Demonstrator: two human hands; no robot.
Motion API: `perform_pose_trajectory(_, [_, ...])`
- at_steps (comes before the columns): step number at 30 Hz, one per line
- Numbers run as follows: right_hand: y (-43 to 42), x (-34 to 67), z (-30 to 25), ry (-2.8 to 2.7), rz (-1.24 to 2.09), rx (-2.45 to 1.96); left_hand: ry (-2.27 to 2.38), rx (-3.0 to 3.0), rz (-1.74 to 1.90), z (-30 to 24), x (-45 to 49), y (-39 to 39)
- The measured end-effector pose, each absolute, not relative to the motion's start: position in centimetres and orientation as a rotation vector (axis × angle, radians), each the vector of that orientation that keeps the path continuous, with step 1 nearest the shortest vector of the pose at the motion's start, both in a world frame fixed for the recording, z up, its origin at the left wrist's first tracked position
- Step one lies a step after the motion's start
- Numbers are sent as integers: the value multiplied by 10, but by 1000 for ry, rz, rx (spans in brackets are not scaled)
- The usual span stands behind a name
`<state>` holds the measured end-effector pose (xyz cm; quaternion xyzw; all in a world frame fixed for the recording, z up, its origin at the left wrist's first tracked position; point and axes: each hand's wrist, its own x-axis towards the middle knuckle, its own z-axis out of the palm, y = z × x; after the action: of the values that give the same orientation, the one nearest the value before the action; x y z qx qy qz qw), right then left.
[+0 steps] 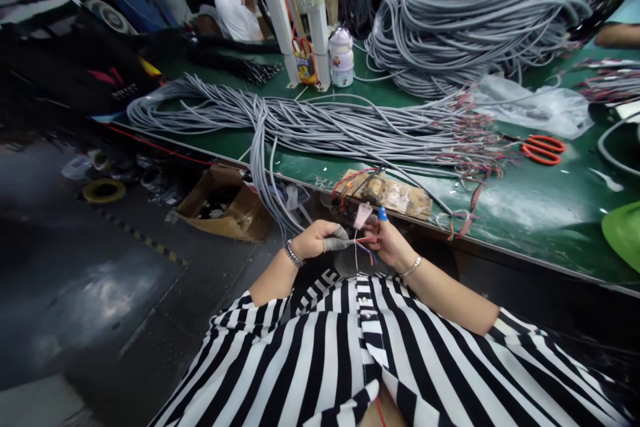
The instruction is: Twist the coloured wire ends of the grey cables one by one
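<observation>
My left hand (320, 239), with covered fingertips, is closed around the end of a grey cable (344, 244). From that end thin coloured wires (367, 248) fan out, with red, blue and orange among them. At these wires, my right hand (387, 243) has its fingers bent and closed; a blue cover sits on one fingertip. Some of the wires pass to its fingers, though the exact grip is too small to see. Just beyond the hands, a pale pink piece (363, 215) stands near a taped wooden block (387, 192) at the bench edge.
A long bundle of grey cables (320, 123) lies across the green bench (540, 213), some hanging over its edge. Orange-handled scissors (543, 149), a plastic bag (537, 107), a bottle (341, 59) and a large cable coil (480, 13) lie beyond. A cardboard box (225, 207) stands left; another person (237, 7) sits behind.
</observation>
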<state>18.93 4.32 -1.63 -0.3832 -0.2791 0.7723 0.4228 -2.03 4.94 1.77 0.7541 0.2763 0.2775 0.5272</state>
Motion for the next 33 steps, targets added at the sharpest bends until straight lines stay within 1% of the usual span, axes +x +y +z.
perform_pose_trajectory(4, [42, 197, -22, -571, 1909, -997, 623, 1835, 664, 17, -28, 31])
perform_pose_trajectory(8, [41, 199, -24, -561, 1904, -1027, 597, 1891, 650, 16, -37, 14])
perform_pose_trajectory(13, [39, 198, -24, -590, 1923, -1031, 728, 1913, 649, 4, -48, 5])
perform_pose_trajectory(16, [36, 198, -22, -604, 1936, -1031, 913, 1973, 458, -13, -56, 7])
perform_pose_trajectory(19, [32, 199, -21, -679, 1920, -1025, 1273, 2148, 146, -26, -63, 13])
perform_pose_trajectory(21, [30, 201, -21, -752, 1898, -1029, 1438, 2228, 37, -25, -67, 20])
perform_pose_trajectory(23, [28, 202, -21, -800, 1878, -1041, 1440, 2226, 140, -14, -67, 32])
perform_pose_trajectory(28, [25, 204, -19, -824, 1837, -1038, 1268, 2261, 776, 36, -50, 80])
perform_pose_trajectory(30, [24, 203, -18, -824, 1827, -1038, 1263, 2343, 875, 53, -37, 106])
perform_pose_trajectory(33, [21, 203, -17, -832, 1822, -1046, 1337, 2532, 835, 69, -14, 146])
